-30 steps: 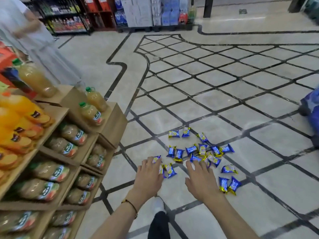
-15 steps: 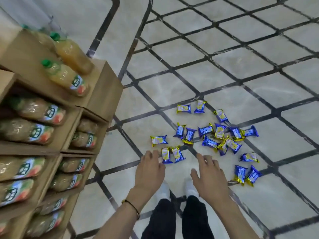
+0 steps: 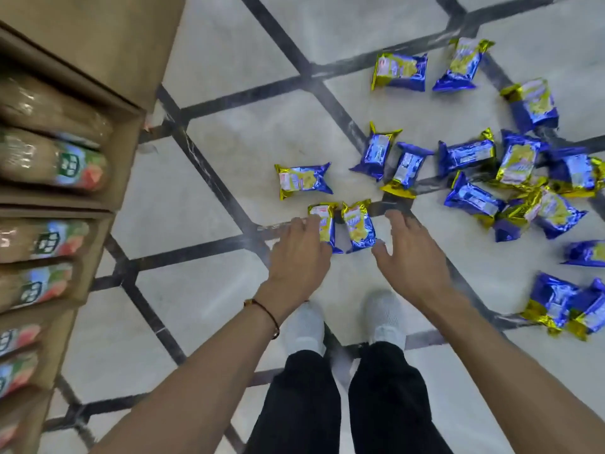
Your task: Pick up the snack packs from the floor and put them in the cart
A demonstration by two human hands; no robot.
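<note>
1. Both hands low over the floor (image 3: 229,152), reaching fwd at the near edge of the spill of snack packs (image 3: 484,178)
2. Left hand (image 3: 299,253): fingers loosely spread, empty, fingertips (image 3: 312,221) overlapping the left one of the two nearest packs (image 3: 324,226); can't tell if it's actual contact or just above
3. Right hand (image 3: 411,253): fingers wide, thumb out twd the middle, holding nothing
4. Key relation: second near pack (image 3: 358,224) lies betw the two hands, just beside its twin. Both packs run long axis roughly away from the person, so they lie lengthways along the fingers' line, gold crimped ends far & near. Left hand is nearer to the twin, right thumb is nearer the second pack
5. One more pack (image 3: 302,180) sits just beyond the pair, long axis crossways; the main heap is off to the right, well apart from left hand, nearer the right
6. Judgement: pickup step only starting, nothing gathered yet. Cart not in view, so drop-off direction unknown
7. Shelf w/ bottles (image 3: 65,165) on the left, clear of the reach; shoes (image 3: 383,316) just behind the hands
</note>
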